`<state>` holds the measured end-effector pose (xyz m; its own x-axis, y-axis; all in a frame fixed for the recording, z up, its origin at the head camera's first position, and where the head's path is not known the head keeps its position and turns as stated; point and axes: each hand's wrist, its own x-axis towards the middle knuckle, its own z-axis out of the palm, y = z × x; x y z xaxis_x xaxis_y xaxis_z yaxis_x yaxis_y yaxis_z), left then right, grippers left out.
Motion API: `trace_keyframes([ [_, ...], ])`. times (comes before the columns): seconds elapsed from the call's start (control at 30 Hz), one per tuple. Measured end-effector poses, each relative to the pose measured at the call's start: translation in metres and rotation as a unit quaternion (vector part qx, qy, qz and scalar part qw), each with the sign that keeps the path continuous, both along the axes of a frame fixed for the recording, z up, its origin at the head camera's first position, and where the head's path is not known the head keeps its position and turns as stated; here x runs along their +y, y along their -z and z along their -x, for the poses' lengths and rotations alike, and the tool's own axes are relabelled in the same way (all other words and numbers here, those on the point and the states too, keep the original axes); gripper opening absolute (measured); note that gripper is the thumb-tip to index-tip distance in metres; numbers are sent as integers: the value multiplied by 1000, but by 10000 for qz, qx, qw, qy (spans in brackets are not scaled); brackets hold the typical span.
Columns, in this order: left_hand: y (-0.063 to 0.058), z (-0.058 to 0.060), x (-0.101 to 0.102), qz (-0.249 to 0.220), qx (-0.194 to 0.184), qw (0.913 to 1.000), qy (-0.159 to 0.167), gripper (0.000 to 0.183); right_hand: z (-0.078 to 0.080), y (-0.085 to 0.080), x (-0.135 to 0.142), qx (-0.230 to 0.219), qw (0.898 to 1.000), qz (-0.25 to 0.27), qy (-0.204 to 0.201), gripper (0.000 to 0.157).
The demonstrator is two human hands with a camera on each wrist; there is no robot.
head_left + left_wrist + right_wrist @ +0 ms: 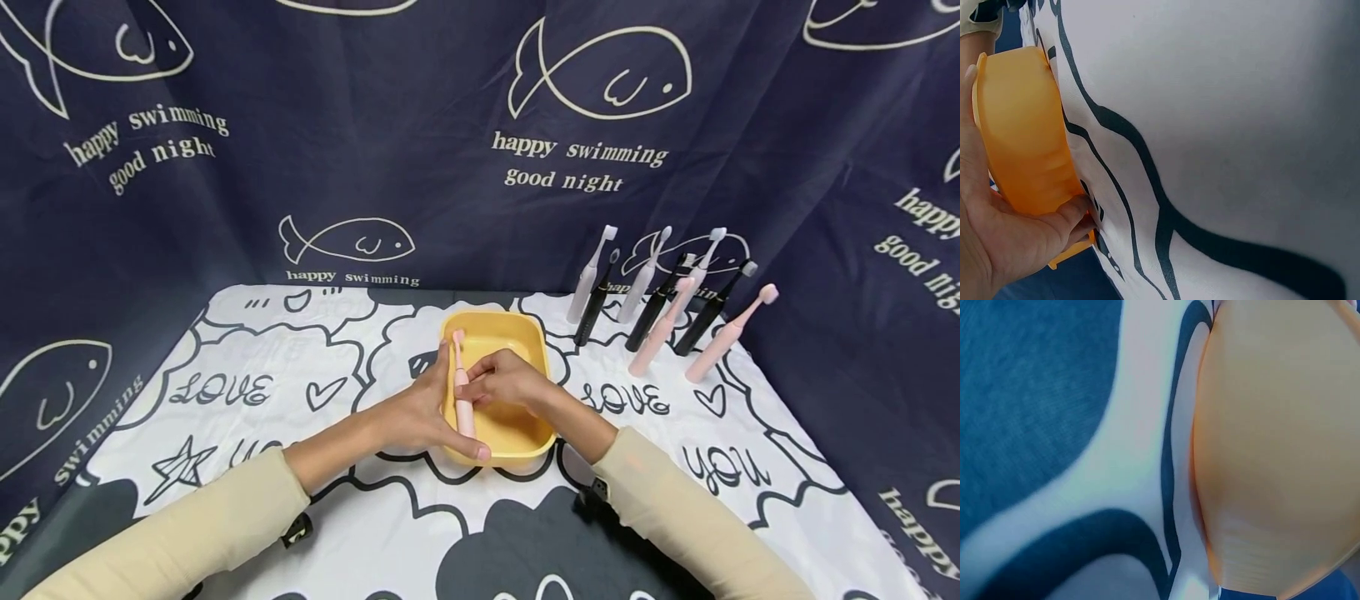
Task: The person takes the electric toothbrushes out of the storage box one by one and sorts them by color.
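Observation:
A yellow plastic bin (525,446) sits on the patterned cloth in the middle of the head view. My left hand (420,412) grips its left side, the thumb by the near rim; in the left wrist view the fingers bend against the outer wall. Inside the bin, along its left wall, is a pink electric toothbrush (464,412), brush head pointing away from me. My right hand (506,383) reaches in over the bin and pinches the toothbrush handle. Whether the toothbrush touches the bin's floor, I cannot tell. The right wrist view shows mostly the bin's outer wall (1279,444).
To the right of the bin, several electric toothbrushes stand upright on the cloth: white ones (585,292), black ones (651,319) and two pink ones (723,350). A dark blue curtain (465,125) with fish prints hangs behind and around the table.

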<state>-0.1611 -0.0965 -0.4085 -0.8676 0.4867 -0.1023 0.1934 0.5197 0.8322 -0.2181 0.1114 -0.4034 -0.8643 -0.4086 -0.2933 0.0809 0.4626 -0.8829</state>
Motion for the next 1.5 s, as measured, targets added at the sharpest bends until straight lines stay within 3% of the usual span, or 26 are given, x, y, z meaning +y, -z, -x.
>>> trace_keyframes([
  [0.2, 3, -3, -2, 64, -106, 9999, -74, 179, -4, 1, 1, -116, 9995, 221, 194, 24],
  [0.43, 3, -4, -3, 125, -198, 9997, -118, 182, -10, -11, 8, 348, 9980, 167, 496, 32],
  [0.67, 4, -1, -3, -171, -118, 9998, -55, 181, -9, -25, 26, 802, 9936, 305, 732, 39],
  [0.8, 6, 0, -1, -156, -166, 9997, -28, 182, -9, -34, 41, 1018, 9885, 641, 915, 43],
  [0.9, 6, 0, 1, -85, -216, 9997, -4, 182, -11, -40, 54, 1151, 9834, 949, 1037, 47],
  [1.17, 2, 0, 2, -33, -126, 9999, -38, 181, -17, -61, 82, 1923, 9676, 848, 1402, 53],
  [1.5, 1, -1, 0, -78, -255, 9996, -99, 180, -17, -76, 110, 2673, 9342, 1334, 1950, 45],
])
